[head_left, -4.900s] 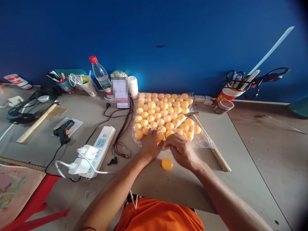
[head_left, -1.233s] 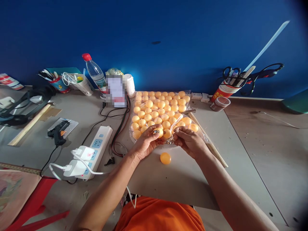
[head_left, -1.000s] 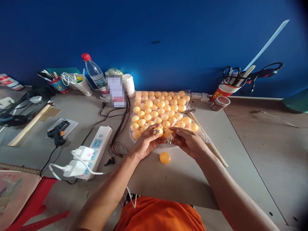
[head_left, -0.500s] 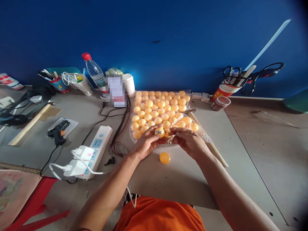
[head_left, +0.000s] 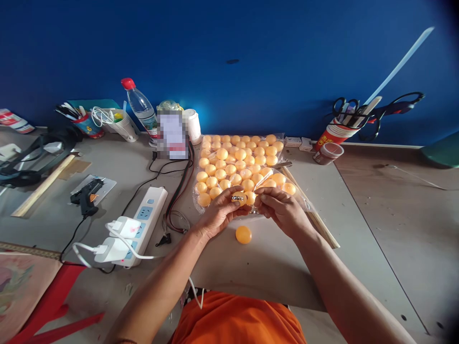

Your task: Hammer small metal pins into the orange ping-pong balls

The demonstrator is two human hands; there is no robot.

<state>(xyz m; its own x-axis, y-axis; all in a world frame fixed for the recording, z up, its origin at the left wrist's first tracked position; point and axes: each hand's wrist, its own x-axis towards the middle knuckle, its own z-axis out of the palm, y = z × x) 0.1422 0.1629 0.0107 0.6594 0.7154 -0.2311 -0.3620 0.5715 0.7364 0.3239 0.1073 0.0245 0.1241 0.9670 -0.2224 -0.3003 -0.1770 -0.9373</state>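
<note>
My left hand (head_left: 224,210) pinches a short row of small silver balls (head_left: 238,198) between thumb and forefinger. Orange shows right around the row; I cannot tell whether that is a ball in my hand or one behind it. Close on the right, my right hand (head_left: 281,208) has its fingertips pressed together, and whatever they hold is too small to make out. Shiny bits (head_left: 254,210) show below, between the hands. Beyond both hands lies a clear plastic bag of orange ping-pong balls (head_left: 234,167). One loose orange ping-pong ball (head_left: 243,234) rests on the table in front of me.
A white power strip (head_left: 145,224) with chargers and a black glue gun (head_left: 88,196) lie to the left. A bottle (head_left: 141,107) stands at the back. A wooden stick (head_left: 322,229) lies right of the bag, and a red cup (head_left: 332,134) holds scissors.
My right hand has shifted slightly to the right, away from the silver balls. The loose orange ball has rolled a little to the left. My left hand keeps its pinch.
</note>
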